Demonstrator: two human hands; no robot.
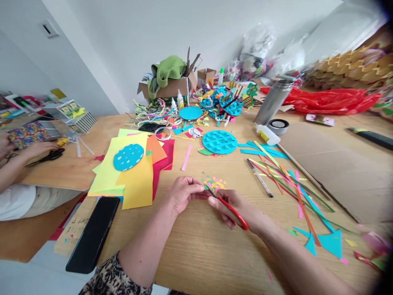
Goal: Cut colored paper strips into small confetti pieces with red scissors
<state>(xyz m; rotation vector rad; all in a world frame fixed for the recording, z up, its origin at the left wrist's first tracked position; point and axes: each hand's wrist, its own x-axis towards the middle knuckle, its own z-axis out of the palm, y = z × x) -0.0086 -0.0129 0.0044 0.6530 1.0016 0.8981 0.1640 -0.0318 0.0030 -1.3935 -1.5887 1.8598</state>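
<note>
My right hand (231,207) is closed around red-handled scissors (235,214), whose blades point up and left to the fingertips of my left hand. My left hand (187,193) is pinched shut at the blade tips; whatever lies between its fingers is too small to make out. Just beyond both hands is a pile of tiny paper snippets (216,182) in pink, yellow and green. Farther back lies a blue disc with raised flaps (220,142). A single pink paper strip (186,158) rests beyond my left hand.
Coloured paper sheets (138,186) carry a speckled blue oval (129,157) at left, near a black phone (92,235). Paper strips (299,192), a pen (260,178), a glue bottle (266,135) and a steel flask (273,102) are at right. Another person's hand (41,149) is far left.
</note>
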